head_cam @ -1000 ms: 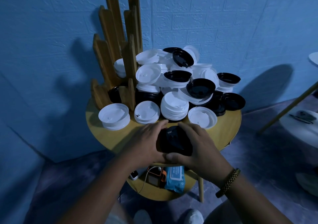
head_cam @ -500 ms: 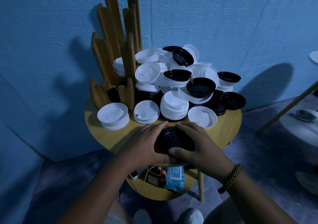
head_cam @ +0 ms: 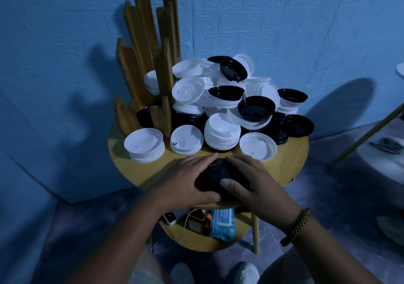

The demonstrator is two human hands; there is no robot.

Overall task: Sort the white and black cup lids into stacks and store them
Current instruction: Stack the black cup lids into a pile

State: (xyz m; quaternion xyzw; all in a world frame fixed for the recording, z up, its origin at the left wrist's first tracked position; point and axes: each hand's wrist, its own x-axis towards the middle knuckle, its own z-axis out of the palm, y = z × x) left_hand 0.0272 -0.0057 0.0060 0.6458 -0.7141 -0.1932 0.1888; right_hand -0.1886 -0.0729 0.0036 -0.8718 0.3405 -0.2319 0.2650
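A stack of black lids (head_cam: 215, 173) sits at the front edge of the round wooden table (head_cam: 290, 163). My left hand (head_cam: 185, 179) wraps its left side and my right hand (head_cam: 247, 181) its right side, thumbs at the front; both grip it. Behind lies a mixed heap of white lids (head_cam: 188, 90) and black lids (head_cam: 255, 109). Neat white stacks stand in front of the heap: one at the left (head_cam: 144, 145), one beside it (head_cam: 187, 139), a taller one in the middle (head_cam: 222, 133) and a low one at the right (head_cam: 258, 146).
A wooden slotted rack (head_cam: 140, 50) rises at the table's back left, with black and white lids in its slots. A lower shelf (head_cam: 196, 242) carries a blue wipes pack (head_cam: 223, 222) and small devices. The blue wall stands close behind. A slanted wooden leg (head_cam: 367, 137) is at the right.
Both hands have closed tighter round the black stack and shifted slightly; the lid's top is more covered now. The heap and white stacks stay as they were.
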